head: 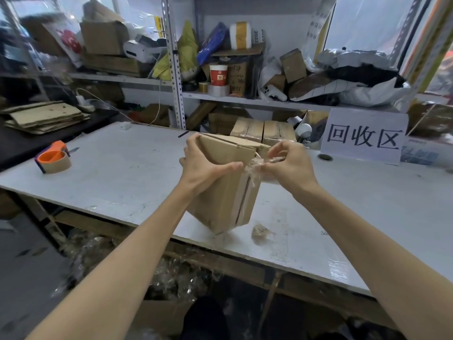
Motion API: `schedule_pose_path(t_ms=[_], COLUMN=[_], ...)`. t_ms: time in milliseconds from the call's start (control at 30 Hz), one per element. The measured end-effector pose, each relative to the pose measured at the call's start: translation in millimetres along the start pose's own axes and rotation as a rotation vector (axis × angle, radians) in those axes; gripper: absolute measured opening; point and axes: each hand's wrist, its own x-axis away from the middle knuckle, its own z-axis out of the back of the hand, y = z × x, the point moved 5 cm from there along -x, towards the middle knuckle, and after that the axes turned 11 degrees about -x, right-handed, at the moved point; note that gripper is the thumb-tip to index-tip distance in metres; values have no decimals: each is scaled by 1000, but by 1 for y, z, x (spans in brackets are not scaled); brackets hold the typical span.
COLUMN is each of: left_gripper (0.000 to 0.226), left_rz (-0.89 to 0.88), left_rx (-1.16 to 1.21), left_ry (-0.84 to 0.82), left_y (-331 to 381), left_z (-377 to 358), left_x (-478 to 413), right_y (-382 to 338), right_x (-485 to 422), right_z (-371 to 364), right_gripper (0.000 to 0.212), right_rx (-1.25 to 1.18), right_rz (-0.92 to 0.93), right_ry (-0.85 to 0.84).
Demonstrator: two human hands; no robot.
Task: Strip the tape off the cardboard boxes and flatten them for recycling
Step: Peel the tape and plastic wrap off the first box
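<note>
A brown cardboard box (220,200) is tilted on one lower corner near the front edge of the white table (117,177). My left hand (203,163) grips its upper left side, thumb across the front face. My right hand (286,163) pinches a crumpled strip of clear tape (255,165) at the box's upper right edge; the strip still runs down the seam of the box. A wad of peeled clear tape (261,233) lies on the table beside the box's lower corner.
An orange tape dispenser (54,158) sits at the table's left. Several taped boxes (263,132) stand at the back beside a white sign (364,136). Flattened cardboard (44,116) is stacked on the black surface at left. Cluttered shelves stand behind; crumpled tape (171,276) lies below the table.
</note>
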Motion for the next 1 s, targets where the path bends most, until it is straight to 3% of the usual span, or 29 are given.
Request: schedule_pose_path(t_ms=[67,167,233,333,467,667,767,867,933,1000], left_gripper=[130,127,124,116,121,133,139,138,138,141], left_rz=[9,55,109,158,184,174,155,197,237,266], left_rx=[-14,-63,-46,-55,-78,-57,-142,-125,-141,-156], left_ry=[-12,-2,-16,0,6,-20,-87,-107,-142,-201], left_y=[2,4,4,2,-2,-12,-19,-27,-31,-34], left_z=[-2,-7,-11,-14,-15,-17,-21,-19,-18,-18], left_x=[2,4,5,4,5,8,12,10,9,8], right_y=[-6,-15,-18,-16,-13,-18,-20,-18,-16,-14], right_x=[0,9,17,28,33,1,1,8,9,7], right_z=[5,-1,-10,-24,-24,-11,-17,-28,-34,-33], right_gripper=[42,28,22,31,23,10,4,20,40,41], right_rx=[64,32,26,140,151,105,161,135,254,256], right_rz=[33,141,213,330,428,352,417,402,413,415], right_ry=[101,154,133,62,57,40,-24,-151,-188,-163])
